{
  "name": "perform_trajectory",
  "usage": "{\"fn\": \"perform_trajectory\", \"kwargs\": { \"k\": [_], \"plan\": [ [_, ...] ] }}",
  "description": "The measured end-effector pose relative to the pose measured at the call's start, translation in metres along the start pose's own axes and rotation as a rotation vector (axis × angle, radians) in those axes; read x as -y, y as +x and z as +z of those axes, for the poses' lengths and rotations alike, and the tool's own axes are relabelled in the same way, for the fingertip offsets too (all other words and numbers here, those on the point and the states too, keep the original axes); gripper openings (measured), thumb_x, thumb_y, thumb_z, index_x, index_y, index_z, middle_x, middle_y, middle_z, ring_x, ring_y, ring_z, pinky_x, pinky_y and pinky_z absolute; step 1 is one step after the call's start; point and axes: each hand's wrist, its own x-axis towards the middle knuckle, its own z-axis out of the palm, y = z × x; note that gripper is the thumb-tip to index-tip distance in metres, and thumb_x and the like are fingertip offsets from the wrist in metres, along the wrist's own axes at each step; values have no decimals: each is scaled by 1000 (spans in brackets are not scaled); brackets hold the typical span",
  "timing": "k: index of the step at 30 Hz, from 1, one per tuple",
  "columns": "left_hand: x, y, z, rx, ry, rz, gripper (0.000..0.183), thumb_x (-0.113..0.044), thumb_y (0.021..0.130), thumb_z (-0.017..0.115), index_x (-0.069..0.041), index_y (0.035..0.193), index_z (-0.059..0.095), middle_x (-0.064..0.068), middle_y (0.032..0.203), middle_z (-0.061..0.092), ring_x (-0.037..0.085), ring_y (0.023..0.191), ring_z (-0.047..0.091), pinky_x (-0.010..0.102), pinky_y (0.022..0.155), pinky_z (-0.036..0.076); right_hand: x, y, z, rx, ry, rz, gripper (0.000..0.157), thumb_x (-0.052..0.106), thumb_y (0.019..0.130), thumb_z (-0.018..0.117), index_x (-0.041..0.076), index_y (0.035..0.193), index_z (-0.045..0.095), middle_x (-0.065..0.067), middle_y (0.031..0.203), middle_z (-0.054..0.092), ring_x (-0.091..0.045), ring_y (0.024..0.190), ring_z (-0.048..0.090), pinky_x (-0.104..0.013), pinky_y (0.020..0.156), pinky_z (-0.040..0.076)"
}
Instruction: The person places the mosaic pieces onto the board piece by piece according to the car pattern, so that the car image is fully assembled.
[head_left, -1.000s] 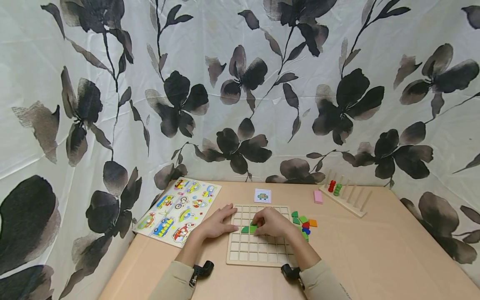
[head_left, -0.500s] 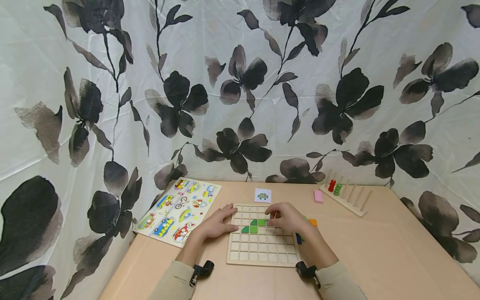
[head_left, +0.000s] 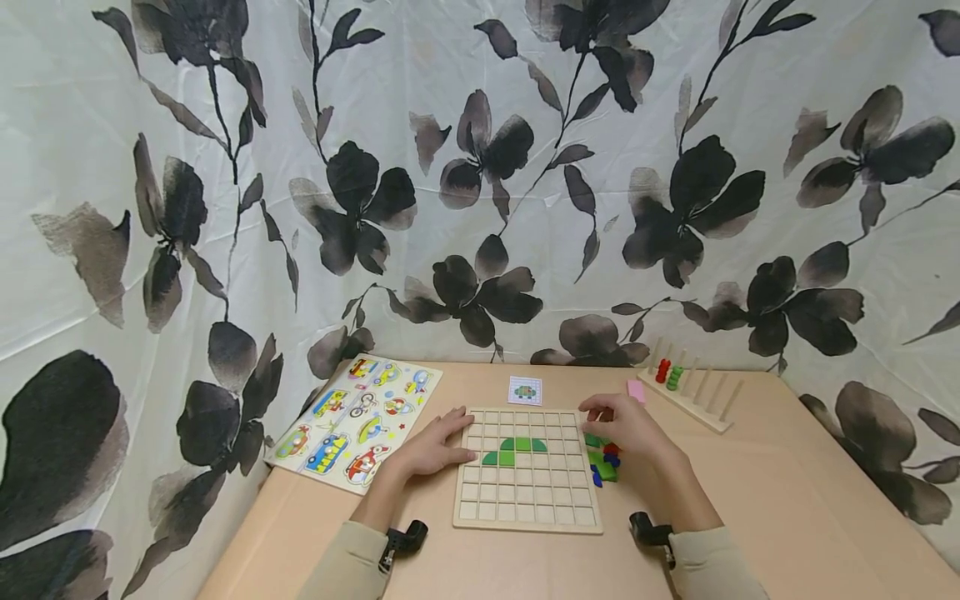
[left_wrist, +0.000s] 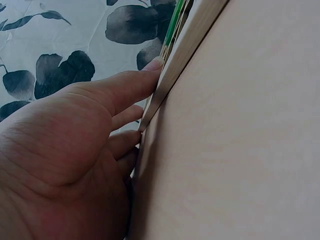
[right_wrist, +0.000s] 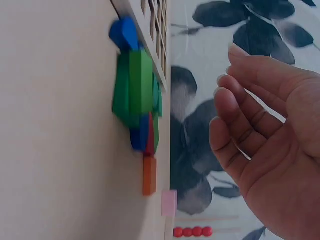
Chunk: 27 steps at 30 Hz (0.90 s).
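Left wrist camera (head_left: 407, 537): black, chunky rounded housing; dark strap (head_left: 387, 552) at its left side, small silvery bits, too small to make out; beige left sleeve (head_left: 345, 563) just below and left of it, plain cuff, soft creases; right wrist camera (head_left: 648, 530) well to its right, also black, rounded; beige right sleeve (head_left: 716, 565) farther right of it, plain too; left hand (head_left: 431, 447) and right hand (head_left: 624, 423) bare.
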Motion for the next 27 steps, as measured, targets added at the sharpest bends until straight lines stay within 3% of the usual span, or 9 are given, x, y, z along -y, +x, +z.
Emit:
{"fn": "perform_trajectory", "kwargs": {
  "k": [6, 15, 23, 27],
  "plan": [
    [-1, 0, -1, -8, -9, 7, 77, -41, 96, 73, -6, 157, 44, 20, 171, 25, 40, 160, 18, 58, 133, 10, -7, -3, -11, -3, -5, 26, 27, 11, 93, 78, 0, 117, 74, -5, 93, 69, -21, 81, 58, -23, 63, 52],
    [0, -1, 0, 5, -2, 2, 76, -41, 96, 73, -8, 158, 44, 19, 172, 24, 39, 161, 17, 57, 133, 10, -24, -9, -20, 50, -36, 132, 23, 7, 93, 77, 0, 115, 75, -6, 94, 68, -22, 86, 57, -22, 64, 54],
    [0, 0, 0, 3, -8, 5, 77, -42, 95, 73, -8, 158, 44, 19, 172, 24, 39, 161, 17, 57, 133, 9, -37, -16, -26, 75, -33, 224, 19, 4, 90, 77, 2, 109, 76, -6, 93, 67, -23, 85, 56, -29, 70, 52],
    [0, 0, 0, -1, -13, 10, 76, -41, 96, 73, -6, 157, 45, 20, 171, 25, 40, 161, 17, 58, 133, 9, -40, -19, -30, 112, -37, 212, 22, 2, 87, 80, 1, 108, 76, -7, 98, 72, -23, 86, 56, -31, 72, 51]
  ]
}}
